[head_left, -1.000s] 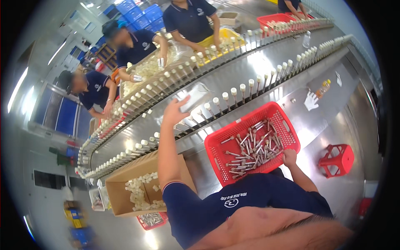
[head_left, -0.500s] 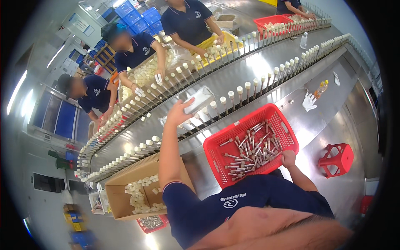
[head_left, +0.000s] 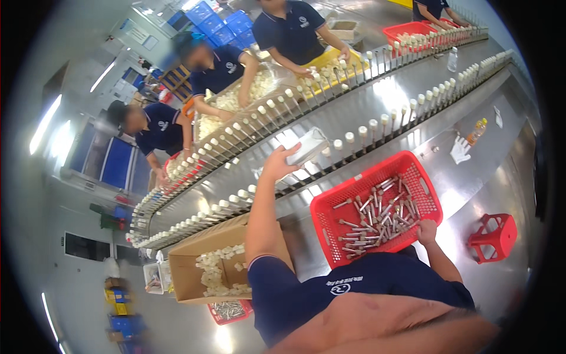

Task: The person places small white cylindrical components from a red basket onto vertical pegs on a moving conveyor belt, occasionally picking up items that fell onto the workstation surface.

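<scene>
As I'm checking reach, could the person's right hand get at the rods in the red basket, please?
Probably yes: the right hand is at the red basket, and the rods inside lie uncovered.

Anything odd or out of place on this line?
At least one loose white block lies on the metal surface beside the rear rods, seemingly off them. A single white glove lies unworn near an orange-yellow bottle. No obvious spill or damage.
</scene>
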`<action>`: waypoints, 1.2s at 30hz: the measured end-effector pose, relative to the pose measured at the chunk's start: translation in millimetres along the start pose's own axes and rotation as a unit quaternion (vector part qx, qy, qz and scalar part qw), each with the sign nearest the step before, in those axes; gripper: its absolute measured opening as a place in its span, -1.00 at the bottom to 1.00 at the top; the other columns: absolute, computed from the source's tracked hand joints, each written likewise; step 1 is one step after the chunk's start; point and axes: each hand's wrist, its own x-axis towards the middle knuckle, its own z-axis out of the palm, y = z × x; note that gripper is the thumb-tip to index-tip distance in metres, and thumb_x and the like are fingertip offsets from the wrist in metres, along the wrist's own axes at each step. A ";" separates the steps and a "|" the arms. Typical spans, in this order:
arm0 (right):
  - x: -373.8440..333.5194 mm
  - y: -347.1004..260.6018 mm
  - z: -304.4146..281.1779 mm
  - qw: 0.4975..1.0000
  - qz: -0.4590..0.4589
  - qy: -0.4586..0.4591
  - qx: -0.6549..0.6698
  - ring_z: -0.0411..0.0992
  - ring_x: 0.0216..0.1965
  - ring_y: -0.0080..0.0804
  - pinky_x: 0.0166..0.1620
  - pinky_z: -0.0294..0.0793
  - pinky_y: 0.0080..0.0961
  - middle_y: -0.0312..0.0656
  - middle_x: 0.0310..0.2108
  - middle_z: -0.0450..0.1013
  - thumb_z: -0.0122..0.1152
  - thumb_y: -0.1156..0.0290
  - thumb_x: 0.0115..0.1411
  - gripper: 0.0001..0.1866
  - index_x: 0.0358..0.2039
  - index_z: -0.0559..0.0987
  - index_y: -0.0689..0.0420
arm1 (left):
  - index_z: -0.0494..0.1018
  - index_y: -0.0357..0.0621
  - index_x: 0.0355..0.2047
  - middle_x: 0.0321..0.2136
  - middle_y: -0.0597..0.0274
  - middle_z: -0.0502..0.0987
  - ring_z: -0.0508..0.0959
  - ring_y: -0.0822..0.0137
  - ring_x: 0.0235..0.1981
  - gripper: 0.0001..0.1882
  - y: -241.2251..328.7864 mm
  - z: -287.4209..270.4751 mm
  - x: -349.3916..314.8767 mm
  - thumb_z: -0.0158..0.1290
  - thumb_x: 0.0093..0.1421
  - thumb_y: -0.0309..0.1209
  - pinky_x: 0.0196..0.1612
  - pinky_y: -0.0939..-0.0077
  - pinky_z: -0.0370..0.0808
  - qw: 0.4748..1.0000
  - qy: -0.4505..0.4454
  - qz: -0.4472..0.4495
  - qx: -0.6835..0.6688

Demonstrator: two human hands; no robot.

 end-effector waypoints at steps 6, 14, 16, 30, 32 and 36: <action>-3.0 1.9 0.4 1.000 -0.004 0.002 0.008 0.32 -0.51 -0.17 -0.40 0.22 -0.23 -0.18 -0.62 0.31 0.04 0.44 -0.18 -0.94 -0.60 0.42 0.10 | 0.33 0.42 0.09 -0.44 0.11 0.28 0.40 0.09 -0.33 -0.23 -1.7 -41.2 -11.7 0.25 -0.24 -0.21 -0.25 0.31 0.37 0.998 0.062 0.001 0.023; 0.5 2.9 1.8 1.000 -0.013 -0.003 -0.002 0.32 -0.51 -0.17 -0.40 0.21 -0.23 -0.18 -0.62 0.31 0.03 0.45 -0.17 -0.92 -0.57 0.43 0.10 | 0.30 0.44 0.12 -0.37 0.05 0.33 0.41 0.03 -0.26 -0.19 -9.4 -1.3 -26.4 0.26 -0.25 -0.21 -0.16 0.30 0.36 0.997 -0.014 -0.053 0.056; -2.1 4.1 -1.9 1.000 -0.011 -0.006 -0.003 0.32 -0.51 -0.17 -0.41 0.21 -0.22 -0.18 -0.62 0.31 0.03 0.45 -0.18 -0.92 -0.57 0.44 0.10 | 0.30 0.44 0.12 -0.35 0.03 0.35 0.41 0.02 -0.25 -0.20 -0.8 -2.7 -21.1 0.25 -0.24 -0.22 -0.16 0.30 0.36 0.998 -0.014 -0.046 0.041; 3.0 -1.4 -9.1 0.999 0.005 -0.031 -0.024 0.32 -0.50 -0.21 -0.42 0.21 -0.25 -0.20 -0.62 0.31 0.06 0.42 -0.18 -0.88 -0.54 0.47 0.09 | 0.35 0.36 0.08 -0.42 0.10 0.31 0.40 0.10 -0.28 -0.23 3.6 -3.7 -20.7 0.26 -0.26 -0.28 -0.19 0.36 0.36 0.999 0.009 -0.034 0.009; 1.0 0.0 -6.0 0.999 0.007 -0.037 -0.022 0.32 -0.51 -0.21 -0.42 0.21 -0.25 -0.21 -0.62 0.31 0.06 0.42 -0.18 -0.88 -0.54 0.48 0.09 | 0.36 0.47 0.06 -0.44 0.11 0.31 0.42 0.08 -0.34 -0.26 1.1 6.0 -17.3 0.27 -0.25 -0.25 -0.25 0.30 0.38 0.999 0.012 0.005 0.038; 5.1 -4.6 -7.3 0.999 0.010 -0.040 -0.019 0.35 -0.50 -0.15 -0.41 0.24 -0.22 -0.14 -0.62 0.35 0.06 0.45 -0.19 -0.93 -0.61 0.46 0.13 | 0.36 0.48 0.06 -0.44 0.11 0.31 0.42 0.09 -0.35 -0.26 8.8 -7.4 -13.2 0.26 -0.24 -0.26 -0.27 0.30 0.38 0.999 0.011 0.027 0.020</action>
